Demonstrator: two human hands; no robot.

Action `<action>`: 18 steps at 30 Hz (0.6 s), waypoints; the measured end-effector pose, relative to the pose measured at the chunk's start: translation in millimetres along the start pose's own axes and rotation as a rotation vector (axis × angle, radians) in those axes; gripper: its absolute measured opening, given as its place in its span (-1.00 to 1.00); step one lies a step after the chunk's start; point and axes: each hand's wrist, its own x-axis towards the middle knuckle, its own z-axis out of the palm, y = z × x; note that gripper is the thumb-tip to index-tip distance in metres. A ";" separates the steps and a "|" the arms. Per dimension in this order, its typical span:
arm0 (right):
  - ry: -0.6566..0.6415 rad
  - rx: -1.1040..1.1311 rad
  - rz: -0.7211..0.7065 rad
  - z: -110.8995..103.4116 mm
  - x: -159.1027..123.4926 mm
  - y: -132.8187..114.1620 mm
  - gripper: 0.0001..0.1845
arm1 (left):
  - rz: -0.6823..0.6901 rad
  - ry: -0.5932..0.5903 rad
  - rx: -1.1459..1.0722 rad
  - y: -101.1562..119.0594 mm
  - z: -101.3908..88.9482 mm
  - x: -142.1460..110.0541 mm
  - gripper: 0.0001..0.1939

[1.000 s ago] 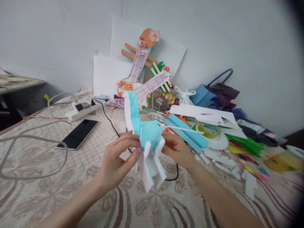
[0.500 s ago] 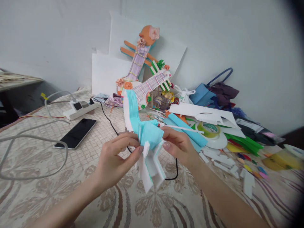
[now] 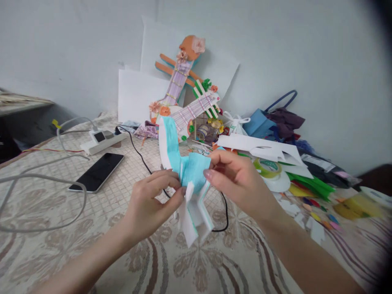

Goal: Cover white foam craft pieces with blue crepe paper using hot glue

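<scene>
Far left on the patterned beige cloth of the table (image 3: 45,253): a looping grey cable (image 3: 39,179), a white power strip (image 3: 102,139), and a black smartphone lying face up (image 3: 97,172), all well apart from the hands. A thin black cord (image 3: 141,157) running from the strip toward the middle and passing beneath the held piece.

Left hand (image 3: 150,204) raised above the cloth, fingers pinched on the lower left edge of a white foam cut-out faced with turquoise crepe paper (image 3: 186,171). Grip clenched there, thumb on the near face, fingertips (image 3: 171,179) on the turquoise side.

Cut-out held clear of the table, between the two hands. Long axis steep, running from a curved tip at upper left, down through the bunched turquoise middle, to splayed white flaps at the bottom. Left hand just left of the midpoint; right hand just right of it and slightly higher. Neither plainly nearer.

Right hand (image 3: 241,183) pinching the upper right corner of the turquoise paper, thumb and forefinger closed on it.

Behind, against the wall: white boards (image 3: 134,94) and two paper guitars with purple strings and paper flowers (image 3: 186,94). Further right: white foam offcuts (image 3: 260,147), a roll of green tape (image 3: 269,166), green paper strips (image 3: 312,185), a blue bag (image 3: 263,120).
</scene>
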 end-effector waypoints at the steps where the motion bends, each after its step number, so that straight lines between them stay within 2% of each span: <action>1: 0.005 0.001 0.008 -0.8 1.7 -0.3 -0.85 | -0.003 -0.001 -0.003 -0.1 0.1 -0.1 -0.87; 7: -0.031 0.112 0.043 -4.6 10.8 10.6 -0.82 | 0.010 0.026 0.000 -0.7 0.7 -1.0 -0.88; 12: -0.088 0.187 -0.024 -8.1 15.5 21.4 -0.80 | -0.047 0.054 -0.004 -5.9 2.1 -1.1 -0.89; 15: -0.106 0.150 -0.076 -8.9 16.3 26.1 -0.82 | -0.095 0.095 -0.056 -10.0 3.2 1.3 -0.83; 18: -0.069 0.112 -0.115 -8.0 16.4 29.4 -0.81 | -0.139 0.116 -0.193 -10.4 4.4 7.2 -0.77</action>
